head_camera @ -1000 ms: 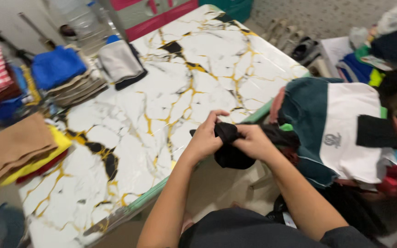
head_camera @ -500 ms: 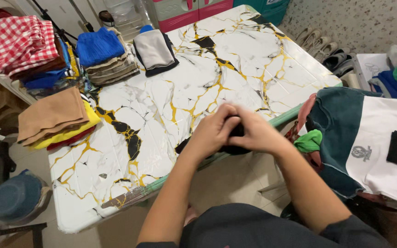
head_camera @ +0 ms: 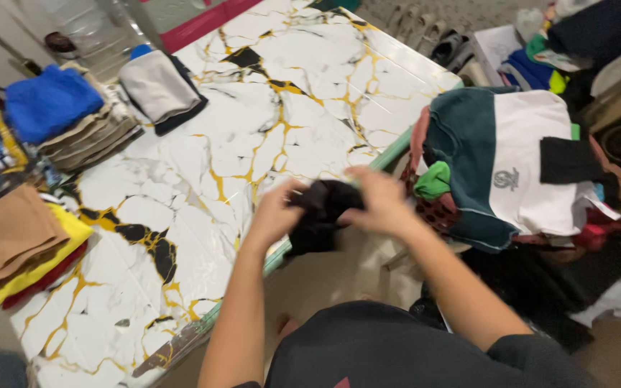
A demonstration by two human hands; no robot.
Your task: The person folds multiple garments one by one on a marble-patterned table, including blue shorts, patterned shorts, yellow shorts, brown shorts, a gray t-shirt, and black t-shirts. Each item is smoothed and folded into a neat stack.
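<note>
black cloth (head_camera: 319,215) between both hands

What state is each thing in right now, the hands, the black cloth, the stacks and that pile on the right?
left hand: gripping the black cloth
right hand: gripping the black cloth
black cloth: bunched, held off the table edge
folded stacks: folded, resting on marble-pattern table
clothes pile: unfolded, heaped beside table

Single head view, looking steeply down, close over table (head_camera: 203,154) edge.
</note>
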